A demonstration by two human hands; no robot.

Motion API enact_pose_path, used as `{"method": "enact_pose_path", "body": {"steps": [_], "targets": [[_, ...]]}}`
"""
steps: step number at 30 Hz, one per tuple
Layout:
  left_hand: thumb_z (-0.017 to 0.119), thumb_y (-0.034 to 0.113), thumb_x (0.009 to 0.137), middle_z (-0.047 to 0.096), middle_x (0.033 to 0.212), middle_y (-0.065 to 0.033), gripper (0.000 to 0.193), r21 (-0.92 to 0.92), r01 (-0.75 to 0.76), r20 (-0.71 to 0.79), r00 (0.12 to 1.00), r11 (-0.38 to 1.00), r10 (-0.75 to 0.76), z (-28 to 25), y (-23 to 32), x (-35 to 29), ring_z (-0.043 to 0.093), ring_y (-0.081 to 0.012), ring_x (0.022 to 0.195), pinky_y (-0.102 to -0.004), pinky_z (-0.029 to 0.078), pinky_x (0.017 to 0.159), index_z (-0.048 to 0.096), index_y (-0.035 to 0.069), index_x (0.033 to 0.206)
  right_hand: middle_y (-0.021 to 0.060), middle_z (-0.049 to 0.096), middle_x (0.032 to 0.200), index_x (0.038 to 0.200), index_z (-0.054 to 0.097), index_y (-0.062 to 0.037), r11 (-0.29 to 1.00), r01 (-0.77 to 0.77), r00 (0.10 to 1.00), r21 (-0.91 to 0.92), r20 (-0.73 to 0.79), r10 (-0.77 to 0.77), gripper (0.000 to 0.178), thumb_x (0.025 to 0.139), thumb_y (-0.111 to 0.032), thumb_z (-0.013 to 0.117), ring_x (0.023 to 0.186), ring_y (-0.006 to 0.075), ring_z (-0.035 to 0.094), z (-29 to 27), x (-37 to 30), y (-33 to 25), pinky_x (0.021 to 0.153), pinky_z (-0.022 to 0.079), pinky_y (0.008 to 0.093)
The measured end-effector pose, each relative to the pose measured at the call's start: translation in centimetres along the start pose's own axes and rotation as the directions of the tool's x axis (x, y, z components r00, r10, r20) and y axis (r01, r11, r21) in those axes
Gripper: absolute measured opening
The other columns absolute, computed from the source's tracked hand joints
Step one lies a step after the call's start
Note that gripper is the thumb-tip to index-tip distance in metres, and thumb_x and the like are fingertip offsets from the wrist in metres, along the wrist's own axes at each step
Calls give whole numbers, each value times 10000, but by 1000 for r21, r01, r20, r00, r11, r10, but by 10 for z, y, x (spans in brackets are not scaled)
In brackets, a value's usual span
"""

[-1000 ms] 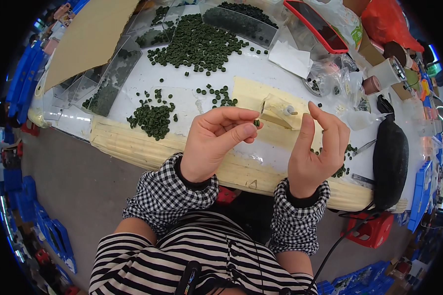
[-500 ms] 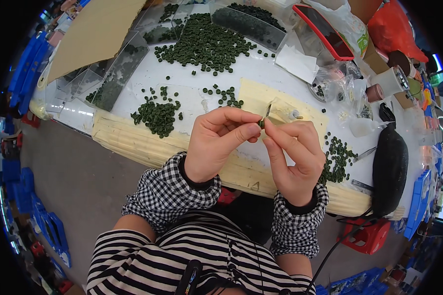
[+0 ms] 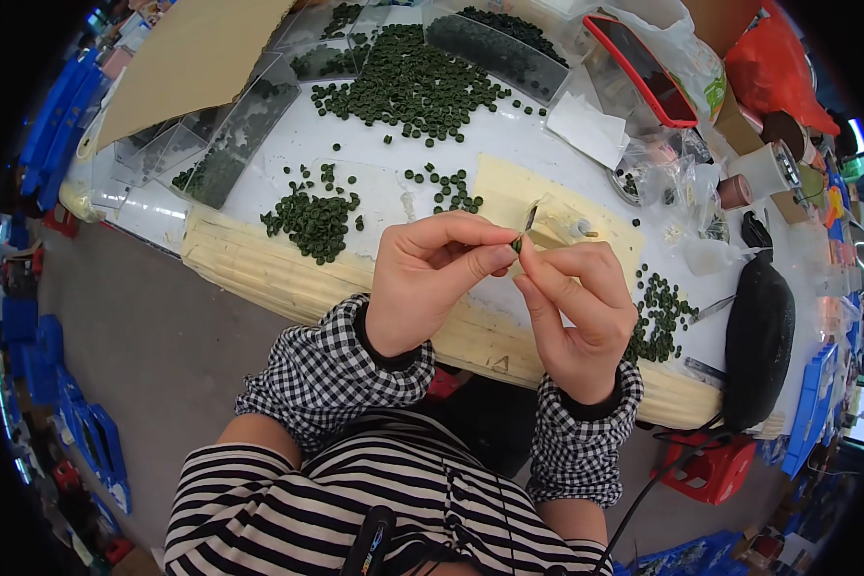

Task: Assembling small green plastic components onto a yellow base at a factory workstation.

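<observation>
A small dark green round piece [image 3: 516,246] sits at my fingertips above the near edge of the table. My left hand [image 3: 432,278] pinches it between thumb and forefinger, the other fingers curled behind. From the other side my right hand [image 3: 578,307] meets the piece with its forefinger tip. The right thumb lies a little lower, apart from that forefinger, and the remaining fingers are bent. Just beyond the hands, a cream-coloured block with a metal part [image 3: 557,226] rests on a yellowish sheet [image 3: 499,182]. Whether anything else is between my fingertips is hidden.
Loose green pieces lie in a big heap [image 3: 408,86], a left pile [image 3: 312,221] and a right pile [image 3: 658,317]. Clear boxes [image 3: 499,53], cardboard [image 3: 187,67] and a red-edged phone [image 3: 643,72] stand behind. A black pouch [image 3: 760,336] lies right. Yellowish padding [image 3: 259,269] lines the table's edge.
The whole view has shifted slightly. Both hands stay together at the green piece, which now shows a little more between the fingertips. Nothing has been let go.
</observation>
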State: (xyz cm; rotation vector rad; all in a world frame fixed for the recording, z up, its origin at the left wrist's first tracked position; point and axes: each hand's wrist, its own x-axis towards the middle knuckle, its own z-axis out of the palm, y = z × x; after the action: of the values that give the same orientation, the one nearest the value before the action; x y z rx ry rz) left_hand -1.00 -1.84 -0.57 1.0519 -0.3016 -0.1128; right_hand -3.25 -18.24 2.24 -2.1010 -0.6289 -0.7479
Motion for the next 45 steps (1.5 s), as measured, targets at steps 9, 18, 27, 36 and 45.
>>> {"method": "enact_pose_path", "body": {"steps": [9, 18, 27, 36, 45], "targets": [[645, -100, 848, 660, 972, -104, 194, 71, -66, 24, 998, 995, 64, 0, 0, 0, 639, -149, 874, -249, 536, 790, 695, -38, 1024, 41, 625, 809, 1061, 723, -47, 1000, -9, 1000, 10, 9, 9, 367, 703, 23, 759, 702, 205, 551, -2, -1, 0, 619, 449, 301], [653, -113, 828, 666, 996, -123, 210, 167, -155, 46, 988, 974, 149, -2, -1, -1, 646, -160, 906, -247, 534, 798, 700, -36, 1018, 54, 628, 811, 1059, 723, -42, 997, -51, 999, 59, 12, 50, 352, 716, 35, 749, 708, 207, 551, -2, -3, -1, 621, 451, 297], [632, -88, 863, 659, 1009, -115, 204, 114, -88, 39, 996, 990, 84, 0, 2, -1, 637, -151, 903, -247, 528, 799, 680, -43, 1056, 61, 631, 816, 1057, 724, -39, 991, -101, 995, 92, -6, 102, 337, 731, 41, 741, 709, 198, 551, -1, -4, -2, 620, 447, 289], [635, -62, 876, 666, 1008, -109, 196, 75, -41, 20, 999, 996, 40, 3, 3, -1, 642, -141, 897, -255, 534, 791, 665, -39, 1069, 61, 634, 820, 1059, 722, -29, 989, -105, 994, 103, -5, 106, 329, 738, 43, 736, 717, 196, 554, -1, -3, -3, 632, 448, 289], [629, -72, 874, 663, 1003, -112, 218, 140, -69, 37, 997, 988, 64, 1, 5, -2, 635, -147, 890, -247, 526, 788, 681, -30, 1082, 58, 638, 825, 1055, 725, -30, 989, -101, 994, 106, -23, 104, 322, 740, 38, 739, 722, 194, 556, -1, -3, -4, 638, 447, 288]]}}
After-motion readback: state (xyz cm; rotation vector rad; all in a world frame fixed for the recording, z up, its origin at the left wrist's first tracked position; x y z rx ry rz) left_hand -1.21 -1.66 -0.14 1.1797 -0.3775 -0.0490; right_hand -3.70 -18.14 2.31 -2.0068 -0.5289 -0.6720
